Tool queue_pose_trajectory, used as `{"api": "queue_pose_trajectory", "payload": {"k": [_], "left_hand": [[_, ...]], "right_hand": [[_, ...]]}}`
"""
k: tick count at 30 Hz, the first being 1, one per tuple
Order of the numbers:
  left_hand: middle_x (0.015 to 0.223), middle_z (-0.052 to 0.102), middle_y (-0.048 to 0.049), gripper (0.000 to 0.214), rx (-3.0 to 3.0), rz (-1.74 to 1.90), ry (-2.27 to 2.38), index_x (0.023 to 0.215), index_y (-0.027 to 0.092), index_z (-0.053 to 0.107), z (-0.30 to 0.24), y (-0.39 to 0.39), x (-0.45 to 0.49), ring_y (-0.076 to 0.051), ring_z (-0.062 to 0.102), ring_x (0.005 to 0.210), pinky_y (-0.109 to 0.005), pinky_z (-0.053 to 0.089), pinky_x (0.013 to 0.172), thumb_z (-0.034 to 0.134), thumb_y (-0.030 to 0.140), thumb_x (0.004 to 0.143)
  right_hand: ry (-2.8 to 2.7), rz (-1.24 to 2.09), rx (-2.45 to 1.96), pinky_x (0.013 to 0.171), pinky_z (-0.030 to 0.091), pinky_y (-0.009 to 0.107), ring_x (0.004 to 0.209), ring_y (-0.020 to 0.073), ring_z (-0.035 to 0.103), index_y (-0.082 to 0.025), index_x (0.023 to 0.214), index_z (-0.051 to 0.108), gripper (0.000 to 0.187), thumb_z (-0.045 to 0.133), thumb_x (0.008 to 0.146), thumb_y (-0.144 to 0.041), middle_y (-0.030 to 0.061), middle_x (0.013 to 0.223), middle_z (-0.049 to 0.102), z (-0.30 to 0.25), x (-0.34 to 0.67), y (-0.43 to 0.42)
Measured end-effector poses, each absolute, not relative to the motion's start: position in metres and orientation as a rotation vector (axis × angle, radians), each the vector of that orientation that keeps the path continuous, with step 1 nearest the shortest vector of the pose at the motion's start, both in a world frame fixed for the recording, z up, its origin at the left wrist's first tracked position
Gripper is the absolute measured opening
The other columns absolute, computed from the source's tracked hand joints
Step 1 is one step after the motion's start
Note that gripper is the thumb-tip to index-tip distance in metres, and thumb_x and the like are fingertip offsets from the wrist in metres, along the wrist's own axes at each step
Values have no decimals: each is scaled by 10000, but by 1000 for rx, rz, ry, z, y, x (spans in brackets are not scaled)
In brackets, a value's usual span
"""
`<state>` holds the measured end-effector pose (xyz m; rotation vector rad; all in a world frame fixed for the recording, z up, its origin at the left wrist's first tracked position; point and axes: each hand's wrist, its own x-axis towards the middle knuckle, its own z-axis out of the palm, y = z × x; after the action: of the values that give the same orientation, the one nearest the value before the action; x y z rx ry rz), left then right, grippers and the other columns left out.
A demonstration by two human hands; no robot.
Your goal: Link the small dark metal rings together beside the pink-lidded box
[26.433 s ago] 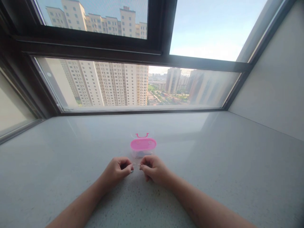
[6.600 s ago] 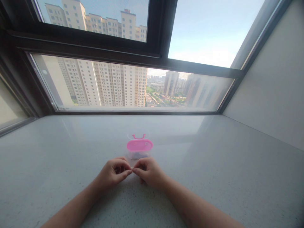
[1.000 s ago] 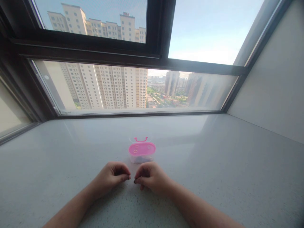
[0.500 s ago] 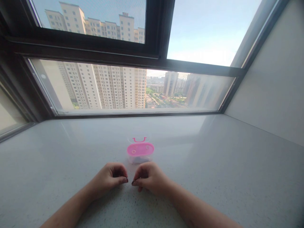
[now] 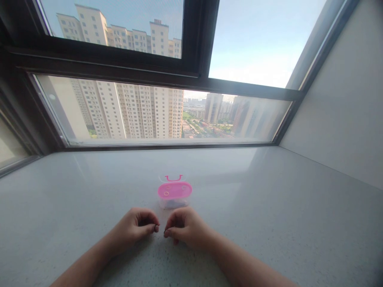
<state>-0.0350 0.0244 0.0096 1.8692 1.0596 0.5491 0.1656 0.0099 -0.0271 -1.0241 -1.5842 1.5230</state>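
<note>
The left grip (image 5: 134, 227) and right grip (image 5: 189, 228), near but apart, each pinch a dark item (image 5: 155, 228) too small to identify, over a pale windowsill (image 5: 269, 211). Just beyond the grips stands a clear box (image 5: 170, 204), its pink lid (image 5: 177, 191) bearing a yellowish ring (image 5: 166, 195); farther, a dark-framed window (image 5: 119, 72) shows high-rises (image 5: 140, 113).

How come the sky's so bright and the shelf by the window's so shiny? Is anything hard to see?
Head view: daylight washes the lower sky nearly white; head view: the windowsill shows pale glare, with soft shadow beneath the left hand and right hand; head view: the small dark thing pinched there is too tiny to make out.
</note>
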Motion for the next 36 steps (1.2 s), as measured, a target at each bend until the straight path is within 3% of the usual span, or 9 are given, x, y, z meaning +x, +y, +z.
{"api": "queue_pose_trajectory", "payload": {"k": [7,13,20,29,36], "left_hand": [[679,681,-18,146,1802,598,1090,718,130,664,9,25,-33,-167,589,681,-227,421,620,583,251,713],[657,639,-2,135,1792,617,1070,719,138,635,10,25,-32,-153,561,664,-219,405,608,550,241,734],[622,592,6,211,1787,634,1069,709,140,592,3,28,-35,-151,528,629,-227,391,582,569,348,739],[645,607,4,224,1787,626,1095,706,142,603,5,27,-35,-159,541,659,-234,403,611,587,364,727],[649,622,0,225,1787,614,1095,708,138,617,6,27,-35,-163,541,660,-236,400,608,604,363,711]], "right_hand": [[-1601,1536,-1042,410,393,181,424,59,467,-118,727,666,104,637,664,-195,18,639,641,-24,166,9],[-1572,1561,-1016,406,392,170,423,52,462,-112,719,657,116,555,669,-135,30,674,662,-20,166,9],[-1520,1601,-1012,418,408,189,438,67,482,-113,724,643,114,566,664,-173,30,664,660,-22,165,9],[-1521,1585,-1031,430,409,189,440,65,484,-125,711,612,77,557,664,-151,13,650,644,-25,164,10],[-1549,1567,-1047,426,402,189,440,67,493,-122,725,609,141,615,699,-260,18,655,645,-25,166,10]]}}
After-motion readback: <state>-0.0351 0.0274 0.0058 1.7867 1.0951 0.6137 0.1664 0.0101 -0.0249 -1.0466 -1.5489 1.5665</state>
